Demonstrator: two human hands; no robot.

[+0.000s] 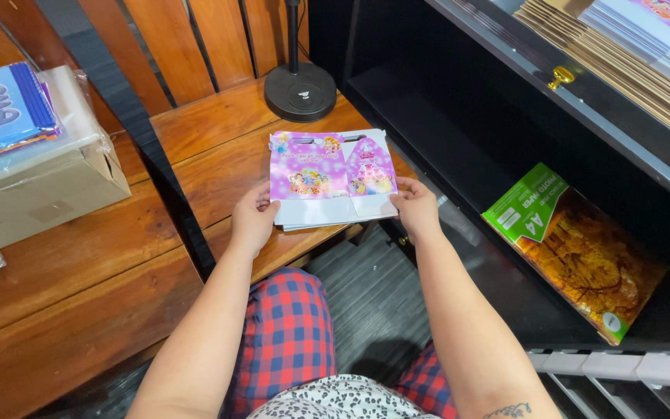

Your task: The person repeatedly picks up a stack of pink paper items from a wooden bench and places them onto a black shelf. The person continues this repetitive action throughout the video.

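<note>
While both hands grip a flat stack of printed purple-and-white card sheets, it lies on a wooden bench just ahead of the knees; the left hand pinches its near left edge, thumb on top, and the right hand clasps its near right corner, fingers curled over the white margin; the stack's near edge overhangs the bench slightly. Behind the stack, touching nothing, stands a round black stand base with a thin pole rising out of view; wooden slats back the bench. To the left, across a dark gap, a second wooden surface carries a cardboard box wrapped partly in clear plastic, with blue printed sheets lying on top. To the right, close beside the right hand, a black open shelf unit holds a green-and-brown paper pack lying tilted on its lower shelf; more stacked brown and coloured sheets rest on its top, beside a small brass knob. Red-and-blue checked trousers show below.
</note>
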